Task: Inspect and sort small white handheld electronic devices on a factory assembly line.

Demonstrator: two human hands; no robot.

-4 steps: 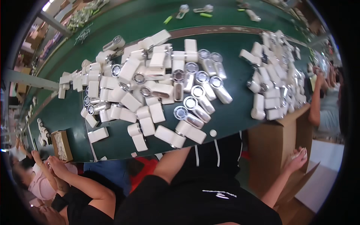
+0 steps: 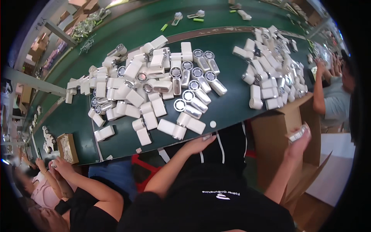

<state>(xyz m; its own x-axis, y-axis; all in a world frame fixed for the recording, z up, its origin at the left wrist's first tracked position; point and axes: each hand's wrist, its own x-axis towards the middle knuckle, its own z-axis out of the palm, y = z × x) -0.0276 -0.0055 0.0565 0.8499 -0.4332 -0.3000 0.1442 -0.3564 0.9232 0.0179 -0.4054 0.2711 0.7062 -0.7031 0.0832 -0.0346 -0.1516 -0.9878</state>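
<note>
My right hand (image 2: 299, 144) is closed around a small white handheld fan (image 2: 296, 134), partly covered by the fingers, over the open cardboard box. At the table's near edge is my left hand (image 2: 199, 145), its fingers curled. A bit of something pale and shiny shows at its fingertips, too little to name. In front lies a big heap of white handheld fans (image 2: 133, 98), with round silver grilles and folding bodies. Several fans lie grille-up in a slanting row at the heap's right side. A small white disc (image 2: 213, 124) rests near the table edge, just right of my left hand.
A second heap of white fans (image 2: 266, 92) lies to the right on the green table (image 2: 228, 106). The tall cardboard box (image 2: 270, 135) stands against the table's near edge. Co-workers sit at left and right. A small box of parts (image 2: 67, 149) is at far left.
My right hand has risen beside the cardboard box, bringing the white fan into clearer sight. The left hand has come into view at the table edge. The whole view has shifted slightly.
</note>
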